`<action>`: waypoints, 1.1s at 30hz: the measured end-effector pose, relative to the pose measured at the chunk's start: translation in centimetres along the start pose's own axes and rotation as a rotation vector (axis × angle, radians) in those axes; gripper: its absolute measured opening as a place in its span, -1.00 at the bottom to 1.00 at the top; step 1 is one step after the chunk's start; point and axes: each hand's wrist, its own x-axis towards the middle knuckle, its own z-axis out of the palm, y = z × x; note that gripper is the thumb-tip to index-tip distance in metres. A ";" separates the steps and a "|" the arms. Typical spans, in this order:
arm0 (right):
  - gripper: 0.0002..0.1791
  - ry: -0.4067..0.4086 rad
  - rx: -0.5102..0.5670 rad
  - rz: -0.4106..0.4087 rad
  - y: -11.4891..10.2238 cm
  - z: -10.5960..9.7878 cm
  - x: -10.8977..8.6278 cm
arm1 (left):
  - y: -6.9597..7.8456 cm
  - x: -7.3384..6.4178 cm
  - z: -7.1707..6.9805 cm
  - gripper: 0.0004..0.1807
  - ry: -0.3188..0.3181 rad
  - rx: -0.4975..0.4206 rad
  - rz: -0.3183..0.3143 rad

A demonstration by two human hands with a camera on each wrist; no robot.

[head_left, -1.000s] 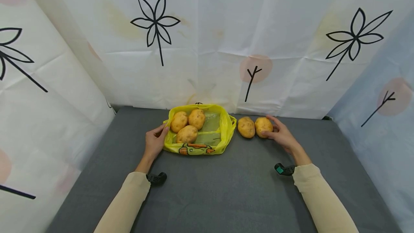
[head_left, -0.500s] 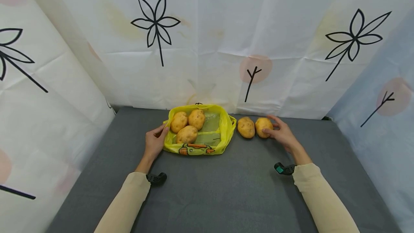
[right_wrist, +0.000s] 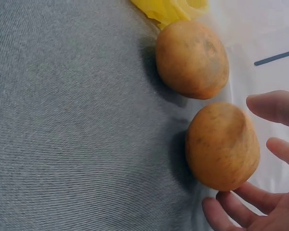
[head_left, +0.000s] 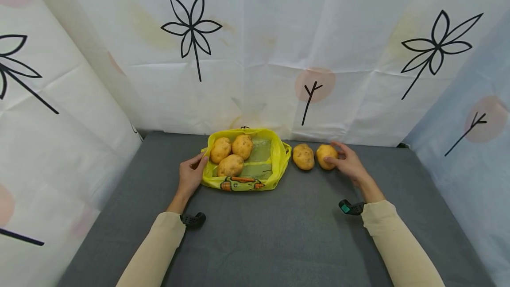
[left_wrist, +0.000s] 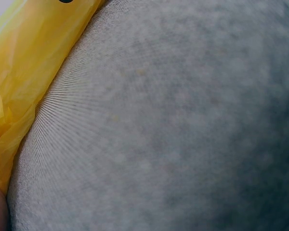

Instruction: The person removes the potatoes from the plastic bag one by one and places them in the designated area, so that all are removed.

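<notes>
My left hand [head_left: 190, 175] pinches the left edge of a yellow plastic bag [head_left: 276, 163], whose mouth faces up. Inside the bag, on its left side, lie three potatoes [head_left: 230, 165]. The left wrist view shows only a strip of the bag [left_wrist: 43, 53] and a bit of skin. To the right of the bag, two loose potatoes rest on the table. The left one [head_left: 303, 157] has no hand on it. Around the right-hand potato [right_wrist: 222, 147] curl the fingers of my right hand [head_left: 349, 163], touching its right side.
Dark grey cloth [head_left: 263, 242] covers the table. White patterned curtains [head_left: 255, 56] hang along the back and both sides, close behind the bag and potatoes. Each wrist carries a black camera mount [head_left: 193, 220].
The right-hand potato has shifted slightly to the right with my right hand, widening the gap between the two loose potatoes. My left hand and the bag have stayed put.
</notes>
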 end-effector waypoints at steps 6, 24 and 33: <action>-0.16 0.023 -0.062 -0.026 -1.3 0.1 0.0 | -0.1 0.0 0.0 -0.59 0.005 -0.020 0.005; -0.30 0.082 -0.174 -0.242 -6.9 3.6 -1.0 | 0.1 -0.1 0.0 -0.60 -0.002 -0.008 0.002; -0.34 0.030 -0.124 -0.354 -8.7 8.1 -0.9 | -1.6 0.5 0.1 -0.58 0.012 -0.002 0.006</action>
